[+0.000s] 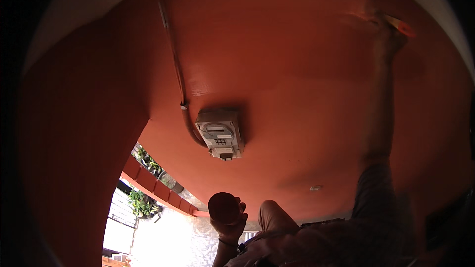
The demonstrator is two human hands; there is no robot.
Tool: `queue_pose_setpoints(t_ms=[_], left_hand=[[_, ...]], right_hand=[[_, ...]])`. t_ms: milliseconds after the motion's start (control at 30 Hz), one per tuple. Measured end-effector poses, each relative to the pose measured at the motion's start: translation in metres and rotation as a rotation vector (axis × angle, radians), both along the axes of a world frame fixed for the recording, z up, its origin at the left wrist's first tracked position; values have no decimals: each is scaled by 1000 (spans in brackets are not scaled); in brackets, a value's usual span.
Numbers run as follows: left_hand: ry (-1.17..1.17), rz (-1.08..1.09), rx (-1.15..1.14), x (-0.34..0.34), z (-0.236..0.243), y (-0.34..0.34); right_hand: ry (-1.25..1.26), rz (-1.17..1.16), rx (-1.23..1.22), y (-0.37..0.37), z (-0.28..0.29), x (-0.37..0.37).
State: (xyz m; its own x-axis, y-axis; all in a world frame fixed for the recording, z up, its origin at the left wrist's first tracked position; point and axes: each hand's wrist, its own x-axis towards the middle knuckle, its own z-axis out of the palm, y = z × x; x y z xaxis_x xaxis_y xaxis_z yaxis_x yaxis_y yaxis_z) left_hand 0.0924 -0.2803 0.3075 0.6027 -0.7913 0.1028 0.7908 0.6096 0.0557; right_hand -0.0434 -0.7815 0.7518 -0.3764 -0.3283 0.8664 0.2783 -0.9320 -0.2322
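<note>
My left hand (234,226), low in the middle, is wrapped round a small round cup (223,208) whose inside looks dark red; its contents are in shadow. My right arm stretches far up to the upper right. There my right hand (390,38) is closed on a paintbrush (394,21), with a pale, orange-tipped handle end showing. The brush head is smeared by motion against the orange-red wall (277,54). Near the middle, a damp-looking shine marks the wall.
A grey meter box (221,136) juts from the wall, with a conduit (173,54) running up from it. A small fitting (315,188) sits lower on the wall. White surfaces border the top. Potted plants (142,202) and a bright floor lie at lower left.
</note>
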Motion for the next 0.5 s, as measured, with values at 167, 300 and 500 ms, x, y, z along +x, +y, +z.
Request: queue_pose_setpoints(t_ms=[167,300,500], left_hand=[[11,19,-4,-1,2,1],[-18,46,2,-1,2,3],[-6,7,-54,-1,8,0]], right_hand=[[-77,-145,-120,-23,-11,-33],[-48,-494,-264,-29,-26,-29],[278,-845,-423,62,-42,72]])
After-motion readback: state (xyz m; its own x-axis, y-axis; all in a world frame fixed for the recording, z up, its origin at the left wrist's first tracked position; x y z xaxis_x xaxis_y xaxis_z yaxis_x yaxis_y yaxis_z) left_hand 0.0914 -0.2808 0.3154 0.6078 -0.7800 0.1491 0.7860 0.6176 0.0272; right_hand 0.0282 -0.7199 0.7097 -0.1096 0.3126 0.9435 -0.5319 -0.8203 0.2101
